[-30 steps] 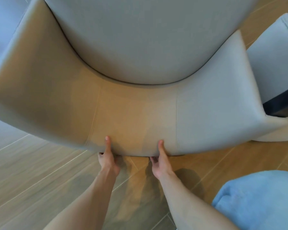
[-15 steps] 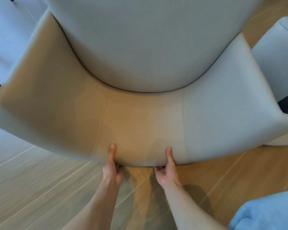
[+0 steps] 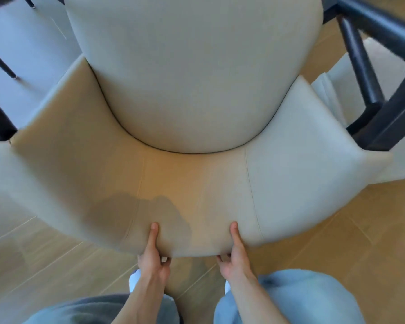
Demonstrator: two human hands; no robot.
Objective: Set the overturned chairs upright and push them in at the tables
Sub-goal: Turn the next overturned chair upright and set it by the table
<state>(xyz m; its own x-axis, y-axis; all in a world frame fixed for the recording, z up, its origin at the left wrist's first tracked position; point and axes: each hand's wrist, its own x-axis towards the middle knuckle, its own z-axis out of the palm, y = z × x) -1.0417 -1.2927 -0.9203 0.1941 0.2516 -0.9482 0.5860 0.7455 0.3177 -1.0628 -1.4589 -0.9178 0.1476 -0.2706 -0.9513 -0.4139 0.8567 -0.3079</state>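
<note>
So the chair (image 3: 197, 113) is upright, a pale beige upholstered one with a rounded seat cushion and a curved wraparound back, and it fills most of the view right in front of the person. Both hands are on the top edge of the backrest, close together near the middle. Left hand (image 3: 153, 260) has its thumb laid flat up the inner face of the back, and the fingers (image 3: 165, 260) curl under and behind the rim, so it's gripping the edge. Right hand (image 3: 234, 263) is doing the mirror image: thumb pressed up the inside, fingers (image 3: 221, 258) hooked round the back of the rim, mostly hidden behind the upholstery. So both are clenched on the backrest, not just resting.

To the right of the chair there's a dark frame (image 3: 369, 73) with a crossbar, probably the desk's legs, just beside the chair's right wing. Thin dark legs (image 3: 0, 61) show at the upper left. Light wood floor (image 3: 337, 242) underneath, and the person's light blue trousers (image 3: 302, 298) at the bottom.
</note>
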